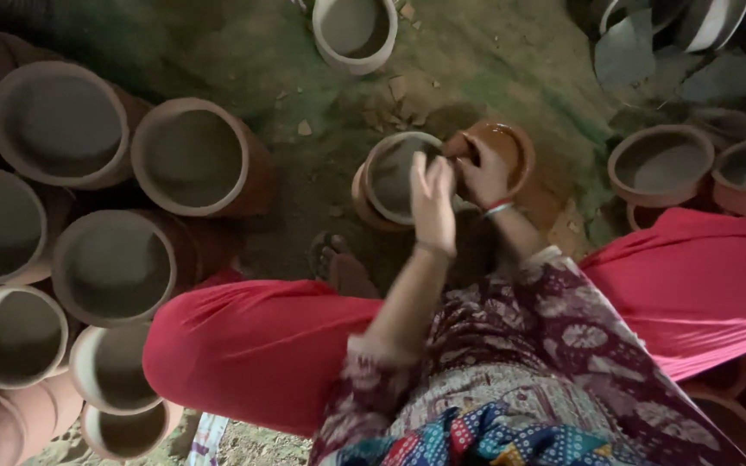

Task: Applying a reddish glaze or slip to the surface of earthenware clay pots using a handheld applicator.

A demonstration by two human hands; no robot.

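Two hands: both work over one clay pot (395, 177) that stands on the earth floor (304, 78), just in front of the squatting person.
Left hand (433, 200): it is raised over the pot's near rim, fingers bent and loose; I cannot tell if it grips the rim or only touches it, the picture is blurred here.
Right hand (485, 173): it closes on the edge of a small orange bowl (504, 147), which touches the pot's right side; probably the bowl is kept so near to be within easy reach.
Pot: upright, mouth open to the top, grey inside.
Foot (338, 263): bare, beside the pot, between the red knees (252, 341).
Left rows (114, 207): many similar pots stand close together, mouths up.
Right side: more pots (662, 164) and some broken pieces (623, 52).
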